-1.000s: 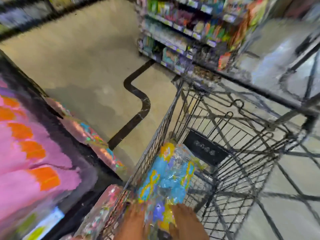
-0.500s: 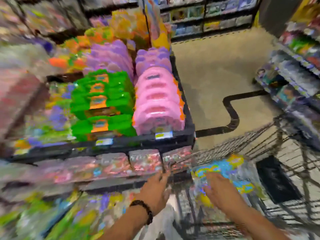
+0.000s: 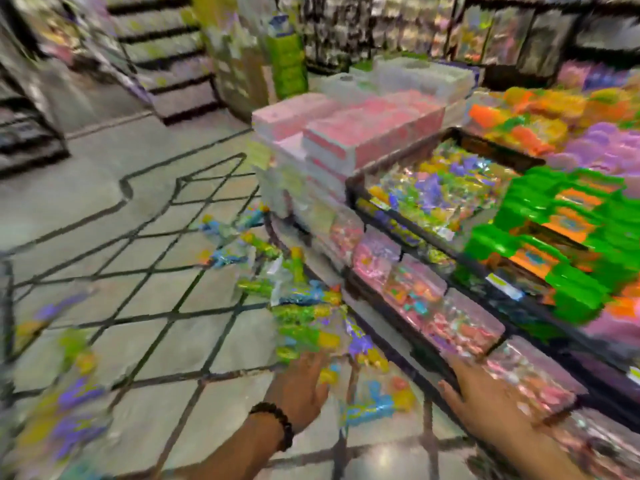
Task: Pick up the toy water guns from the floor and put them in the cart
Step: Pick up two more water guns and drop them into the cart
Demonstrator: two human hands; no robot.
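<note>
Several packaged toy water guns [image 3: 304, 317], green, yellow and blue in clear plastic, lie in a row on the tiled floor along the base of a display shelf. More of them lie farther off [image 3: 228, 237] and one lies near me [image 3: 374, 403]. My left hand [image 3: 301, 386], with a dark bead bracelet on the wrist, reaches out with straight fingers to the edge of the nearest packs. My right hand [image 3: 485, 396] is spread open over the edge of the lowest shelf and holds nothing. The cart is out of view. The picture is blurred by motion.
A tiered display shelf [image 3: 433, 237] with pink, green and purple toy packs fills the right side. Stacked pink boxes [image 3: 346, 133] stand at its far end. More blurred coloured packs [image 3: 65, 410] show at the lower left. Store shelving [image 3: 156, 64] lines the back.
My view has swung left from the cart to the floor beside the shelf. Both hands left the pack in the cart and now reach low, empty, toward the water guns on the floor.
</note>
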